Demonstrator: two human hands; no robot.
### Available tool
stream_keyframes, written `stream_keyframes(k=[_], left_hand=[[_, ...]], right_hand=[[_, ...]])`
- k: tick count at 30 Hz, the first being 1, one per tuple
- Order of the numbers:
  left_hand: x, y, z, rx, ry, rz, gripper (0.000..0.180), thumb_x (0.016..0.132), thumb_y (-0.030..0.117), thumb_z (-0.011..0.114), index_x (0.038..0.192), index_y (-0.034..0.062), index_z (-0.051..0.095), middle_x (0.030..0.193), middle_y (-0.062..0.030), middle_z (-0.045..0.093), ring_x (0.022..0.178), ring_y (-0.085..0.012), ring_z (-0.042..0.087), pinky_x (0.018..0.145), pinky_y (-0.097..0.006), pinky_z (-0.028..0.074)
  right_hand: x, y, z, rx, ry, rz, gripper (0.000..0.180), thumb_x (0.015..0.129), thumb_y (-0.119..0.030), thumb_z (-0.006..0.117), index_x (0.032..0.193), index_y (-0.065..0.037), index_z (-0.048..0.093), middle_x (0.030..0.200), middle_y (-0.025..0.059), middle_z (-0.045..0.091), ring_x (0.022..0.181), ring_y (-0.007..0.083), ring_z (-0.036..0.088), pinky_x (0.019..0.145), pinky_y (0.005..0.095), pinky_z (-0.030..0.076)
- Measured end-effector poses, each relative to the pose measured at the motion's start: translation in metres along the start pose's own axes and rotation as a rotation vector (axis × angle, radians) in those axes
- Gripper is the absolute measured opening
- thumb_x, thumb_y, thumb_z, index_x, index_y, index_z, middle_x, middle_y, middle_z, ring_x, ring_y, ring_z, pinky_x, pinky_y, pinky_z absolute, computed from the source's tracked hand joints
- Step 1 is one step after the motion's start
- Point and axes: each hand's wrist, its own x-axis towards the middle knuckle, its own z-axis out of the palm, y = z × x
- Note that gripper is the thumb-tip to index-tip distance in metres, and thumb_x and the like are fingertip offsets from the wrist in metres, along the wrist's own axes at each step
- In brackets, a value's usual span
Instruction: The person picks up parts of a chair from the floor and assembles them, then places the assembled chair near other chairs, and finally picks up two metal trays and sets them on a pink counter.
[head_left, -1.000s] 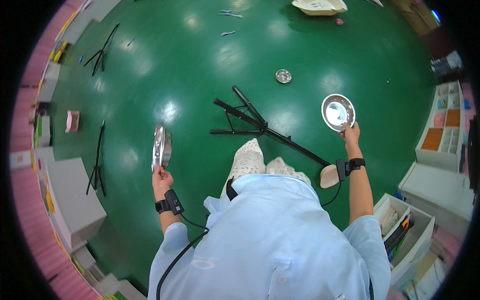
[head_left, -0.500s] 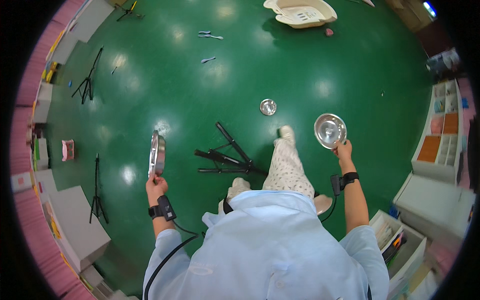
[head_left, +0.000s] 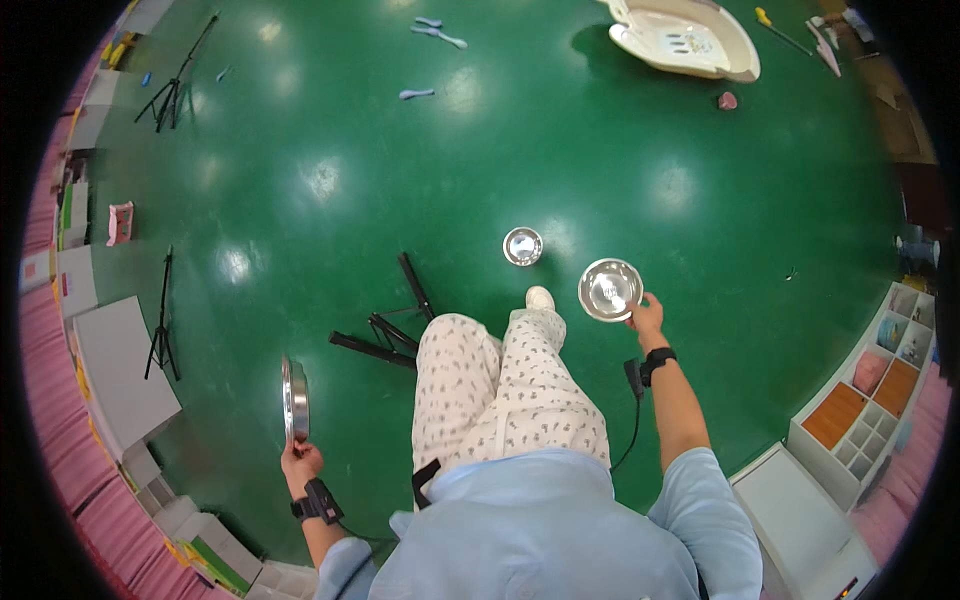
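Note:
My left hand (head_left: 301, 465) is out to the left, closed on the rim of a shiny metal basin (head_left: 297, 402), which is turned edge-on. On the right, my right hand (head_left: 647, 316) pinches the rim of another round metal basin (head_left: 610, 290), and its shiny inside shows. A smaller metal bowl (head_left: 523, 246) rests on the green floor, just ahead of my forward shoe (head_left: 540, 299) and left of the right-hand basin. Each wrist wears a black strap with a small device.
A folded black tripod (head_left: 372, 348) lies by my left leg. Ahead right is a cream baby bathtub (head_left: 735, 40) beside a small pink object (head_left: 727, 101). Blue spoon-like items (head_left: 417, 95) lie ahead. Tripods (head_left: 160, 330) and cabinets line the left; a compartment shelf (head_left: 850, 420) is at right.
My left leg has come forward, partly covering the folded tripod. The small bowl and bathtub appear nearer. My left hand with its basin sits lower in view; both hands keep their basins.

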Motion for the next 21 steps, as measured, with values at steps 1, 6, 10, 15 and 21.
stream_keyframes(k=[1, 6, 10, 15, 21], left_hand=[[-0.002, -0.003, 0.001, 0.020, -0.009, 0.004, 0.017, 0.090, 0.016, 0.048, 0.082, 0.0029, 0.053, 0.062, -0.0013, 0.048, 0.050, -0.0102, 0.041, 0.044, -0.020, 0.037], [0.013, 0.026, -0.034, -0.020, -0.134, 0.115, 0.018, 0.090, 0.018, 0.049, 0.077, 0.0061, 0.050, 0.064, -0.0013, 0.049, 0.048, -0.0088, 0.039, 0.040, -0.018, 0.032], [0.060, 0.012, -0.049, 0.259, -0.218, 0.276, 0.012, 0.088, 0.015, 0.049, 0.082, 0.0046, 0.051, 0.066, -0.0020, 0.050, 0.053, -0.0091, 0.042, 0.045, -0.021, 0.034], [0.012, 0.020, -0.061, 0.366, 0.244, 0.696, 0.005, 0.083, 0.005, 0.052, 0.078, 0.0048, 0.051, 0.068, -0.0005, 0.047, 0.054, -0.0093, 0.037, 0.046, -0.021, 0.031], [-0.037, 0.025, -0.041, 0.989, 0.422, 0.971, 0.003, 0.077, 0.004, 0.054, 0.078, 0.0033, 0.051, 0.069, -0.0014, 0.047, 0.058, -0.0109, 0.039, 0.051, -0.023, 0.033]], right_hand=[[0.018, -0.008, 0.005, -0.024, 0.033, -0.043, 0.039, 0.069, -0.003, 0.064, 0.106, 0.000, 0.054, 0.070, 0.0124, 0.062, 0.047, 0.0171, 0.059, 0.040, 0.0272, 0.047], [0.104, 0.025, 0.092, -0.167, -0.068, -0.253, 0.037, 0.069, -0.003, 0.062, 0.105, 0.001, 0.051, 0.070, 0.0132, 0.062, 0.049, 0.0182, 0.061, 0.040, 0.0294, 0.047], [0.206, 0.125, 0.150, -0.228, 0.091, -0.535, 0.025, 0.072, 0.001, 0.057, 0.094, 0.000, 0.045, 0.072, 0.0111, 0.058, 0.048, 0.0165, 0.056, 0.039, 0.0284, 0.045], [0.217, 0.211, 0.265, -0.262, 0.009, -0.287, 0.027, 0.070, -0.003, 0.063, 0.092, -0.002, 0.047, 0.078, 0.0164, 0.059, 0.052, 0.0222, 0.058, 0.043, 0.0338, 0.046], [0.201, 0.209, 0.308, -0.325, 0.075, -0.263, 0.041, 0.069, -0.007, 0.067, 0.104, -0.001, 0.046, 0.092, 0.0232, 0.060, 0.081, 0.0407, 0.060, 0.068, 0.0427, 0.049]])
